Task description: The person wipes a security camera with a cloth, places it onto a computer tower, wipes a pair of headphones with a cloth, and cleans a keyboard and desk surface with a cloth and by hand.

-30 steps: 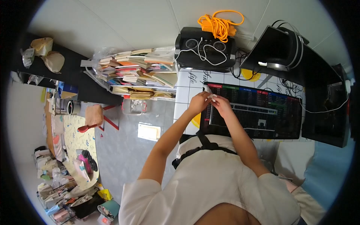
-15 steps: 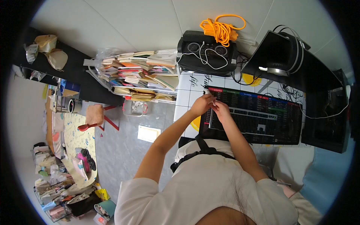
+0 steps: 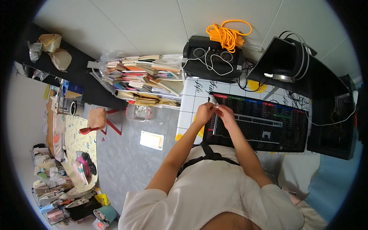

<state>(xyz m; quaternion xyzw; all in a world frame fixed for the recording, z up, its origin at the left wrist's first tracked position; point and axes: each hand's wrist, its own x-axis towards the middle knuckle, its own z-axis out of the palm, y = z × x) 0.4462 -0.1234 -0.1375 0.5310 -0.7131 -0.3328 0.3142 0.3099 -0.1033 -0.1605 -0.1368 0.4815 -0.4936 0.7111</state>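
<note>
On our left, a stool with a fuzzy pinkish-brown seat and red legs (image 3: 97,117) stands on the grey floor (image 3: 124,157). Next comes a clear plastic box with red handles (image 3: 138,112), below shelves stacked with papers and books (image 3: 147,82).

To the right is the counter, under a white cloth with a black grid (image 3: 187,119). Over its near-left part, our left hand (image 3: 206,112) pinches a small, crumpled-looking white item (image 3: 211,99), which pokes out past the fingertips by the upper left corner of a black printed desk mat (image 3: 292,132). Our right hand (image 3: 226,114) meets the left, fingertips together; we cannot tell whether it grips the item too.

The item's material is unclear, but we judge it light and soft, perhaps thin enough to tear or crease. A gentle pinch at its edges, between thumb and fingertips, should suit it better than a squeeze.

Behind the mat sit a black speaker (image 3: 195,43) topped with a coiled orange cable (image 3: 229,38) and, farther right, black-and-silver headphones (image 3: 298,67) against a black monitor (image 3: 273,53).
</note>
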